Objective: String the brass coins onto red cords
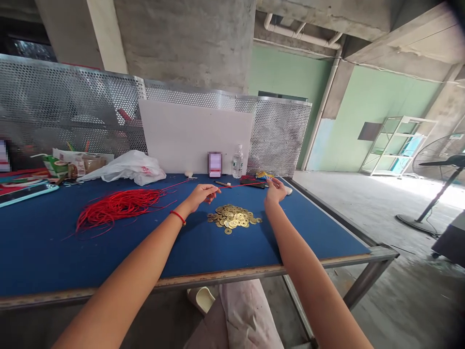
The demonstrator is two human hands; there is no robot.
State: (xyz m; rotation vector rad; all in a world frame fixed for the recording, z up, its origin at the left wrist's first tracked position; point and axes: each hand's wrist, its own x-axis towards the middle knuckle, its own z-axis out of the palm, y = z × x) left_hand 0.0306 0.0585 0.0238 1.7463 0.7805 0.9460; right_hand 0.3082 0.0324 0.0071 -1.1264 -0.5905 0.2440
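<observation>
We record a long blue-topped surface (72, 257) seen from above, with two bare forearms reaching across it and the left grip (201, 194) and right grip (276, 190) held apart over its far half. Well beyond both grips stands a perforated metal screen (279, 135), with a white board (192, 135) upright against it. Far to the right of the right grip, off the surface, are a metal shelf rack (395, 145) and a pedestal fan (436, 165). To the left of the left grip lies a loose mass of red cord (119, 206), with a white plastic bag (131, 167) farther out beyond it. Between the grips, and slightly nearer to us, sits a low heap of brass coins (232, 218). A water bottle (237, 162) stands beyond the gap between the grips. Both grips are half closed, fingertips drawn in, and a thin strand of the cord seems to lead to them, but we cannot tell whether either is clenched on it. We see no coin on any cord: the coins lie heaped and the cord lies mostly massed. A red band (178, 216) circles the left wrist.
</observation>
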